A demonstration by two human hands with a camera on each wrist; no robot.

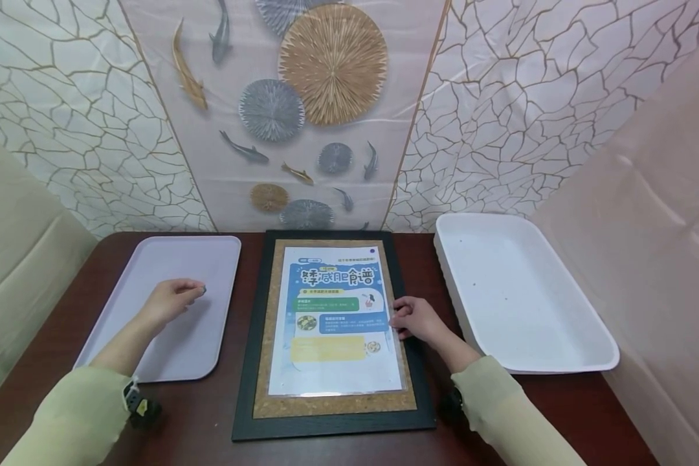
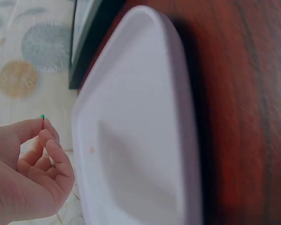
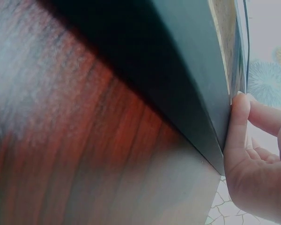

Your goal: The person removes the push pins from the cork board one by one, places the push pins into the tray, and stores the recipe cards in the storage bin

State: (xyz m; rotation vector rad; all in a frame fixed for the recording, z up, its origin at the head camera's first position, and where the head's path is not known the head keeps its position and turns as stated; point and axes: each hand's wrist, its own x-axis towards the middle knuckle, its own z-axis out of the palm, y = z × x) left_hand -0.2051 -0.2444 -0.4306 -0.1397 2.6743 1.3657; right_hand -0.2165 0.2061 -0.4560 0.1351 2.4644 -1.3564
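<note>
A printed poster (image 1: 338,382) in a clear sleeve lies on a cork board (image 1: 332,406) with a black frame (image 1: 338,426). A dark pin (image 1: 372,250) shows at the poster's top right corner. Over the lilac tray (image 1: 210,349), my left hand (image 1: 171,301) pinches a small green-headed pin (image 2: 43,116) between thumb and forefinger; its point is mostly hidden. My right hand (image 1: 418,319) holds the poster's right edge, about halfway down, between thumb and forefinger. In the right wrist view, those fingertips (image 3: 241,104) meet beside the frame's inner edge.
To the right stands a deep white tray (image 1: 518,304). All of it is on a dark reddish wooden table (image 1: 180,421). Behind rises a patterned cloth backdrop (image 1: 501,116), with plain pale cloth (image 1: 664,259) at the sides. A tiny reddish item (image 2: 91,150) lies in the lilac tray.
</note>
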